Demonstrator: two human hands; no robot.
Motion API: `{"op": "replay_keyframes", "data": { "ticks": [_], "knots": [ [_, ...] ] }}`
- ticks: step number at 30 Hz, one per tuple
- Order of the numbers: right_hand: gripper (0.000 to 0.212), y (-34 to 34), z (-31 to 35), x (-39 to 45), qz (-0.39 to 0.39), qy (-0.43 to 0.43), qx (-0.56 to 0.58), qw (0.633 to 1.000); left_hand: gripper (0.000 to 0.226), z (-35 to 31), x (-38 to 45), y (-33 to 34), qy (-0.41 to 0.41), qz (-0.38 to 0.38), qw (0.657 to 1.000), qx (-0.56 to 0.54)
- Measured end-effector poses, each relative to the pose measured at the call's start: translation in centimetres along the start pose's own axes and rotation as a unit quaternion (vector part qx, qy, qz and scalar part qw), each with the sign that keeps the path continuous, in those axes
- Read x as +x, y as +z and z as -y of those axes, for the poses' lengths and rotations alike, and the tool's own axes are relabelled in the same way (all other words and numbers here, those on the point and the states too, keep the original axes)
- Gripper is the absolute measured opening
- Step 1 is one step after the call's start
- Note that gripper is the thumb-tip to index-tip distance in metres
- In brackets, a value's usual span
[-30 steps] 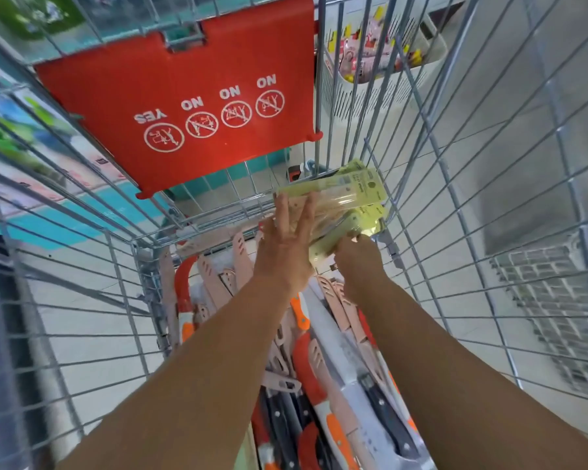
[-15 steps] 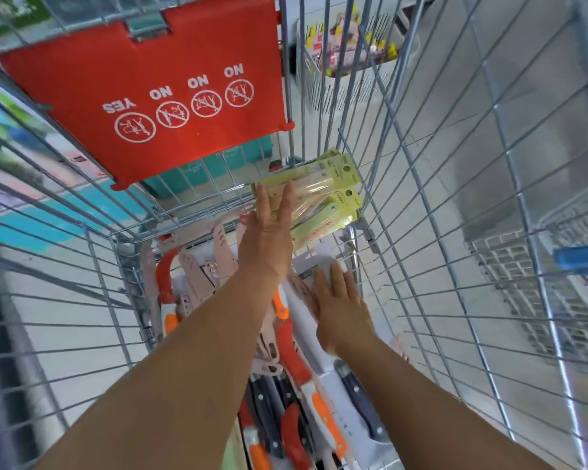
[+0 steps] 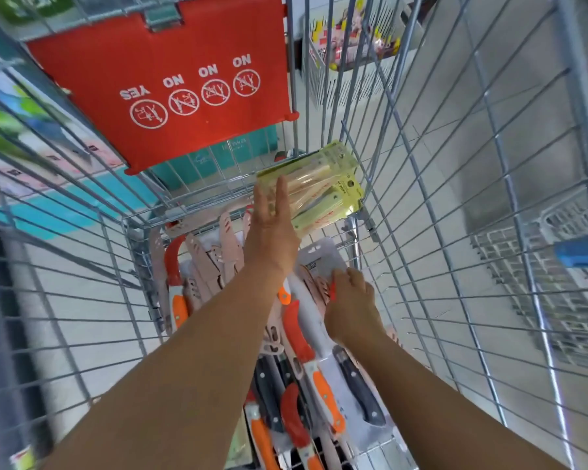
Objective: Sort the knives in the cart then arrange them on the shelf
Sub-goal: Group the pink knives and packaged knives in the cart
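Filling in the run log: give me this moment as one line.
left hand: flat against yellow-green knife packs at cart's far end | right hand: grasping pink knife in pile | phase: sorting

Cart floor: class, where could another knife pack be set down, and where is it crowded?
Little bare floor shows. The likeliest gap lies beside the right wire wall, right of the right hand. The middle is heaped with orange-handled knives and pink sheaths; yellow-green packs fill the far corner, under the left hand.

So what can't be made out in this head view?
- Print on the yellow-green carded knife packs: too small, part covered by left hand.
- What right hand fingers grip: hidden under it.
- Orange-handled knives near bottom edge: cut off, arms cover them.
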State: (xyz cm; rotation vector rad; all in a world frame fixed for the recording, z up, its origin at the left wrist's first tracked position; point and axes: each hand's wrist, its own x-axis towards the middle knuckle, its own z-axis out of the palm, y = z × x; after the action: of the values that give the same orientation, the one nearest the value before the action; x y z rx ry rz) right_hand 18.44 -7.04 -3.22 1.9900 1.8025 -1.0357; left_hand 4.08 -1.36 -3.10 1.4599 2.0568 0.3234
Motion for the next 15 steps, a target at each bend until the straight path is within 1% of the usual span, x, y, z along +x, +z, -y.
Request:
{"op": "replay_keyframes", "data": {
  "ticks": [3,5,7,8,10,11,13,15],
  "knots": [
    [0.070,0.7,-0.8,-1.3,-0.005,-0.009,0.019,1.000,0.097,0.1,-2.2,0.4,0.021,-0.013,1.000,0.018],
    [0.079,0.9,-1.3,-2.4,-0.008,-0.001,0.025,1.000,0.091,0.1,-4.5,1.1,0.047,-0.002,0.998,0.041],
    [0.085,1.1,-1.8,-3.4,-0.020,0.021,0.026,0.999,0.084,0.0,-6.9,1.9,0.088,0.047,0.992,0.077],
    [0.085,1.0,-2.1,-3.8,-0.029,0.035,0.020,0.999,0.082,0.0,-8.1,2.3,0.111,0.084,0.985,0.097],
    [0.085,0.9,-3.1,-4.7,-0.035,0.078,-0.005,0.996,0.084,-0.3,-9.9,2.9,0.141,0.169,0.966,0.134],
    [0.085,0.9,-3.7,-5.0,-0.026,0.100,-0.007,0.995,0.086,-0.5,-10.6,3.1,0.155,0.206,0.953,0.157],
    [0.082,1.1,-5.3,-5.6,0.010,0.135,-0.003,0.991,0.083,-1.1,-11.4,3.5,0.203,0.253,0.924,0.204],
    [0.084,1.9,-6.6,-6.3,0.039,0.121,-0.007,0.992,0.074,-2.0,-12.0,4.0,0.245,0.273,0.900,0.235]
  ]
}}
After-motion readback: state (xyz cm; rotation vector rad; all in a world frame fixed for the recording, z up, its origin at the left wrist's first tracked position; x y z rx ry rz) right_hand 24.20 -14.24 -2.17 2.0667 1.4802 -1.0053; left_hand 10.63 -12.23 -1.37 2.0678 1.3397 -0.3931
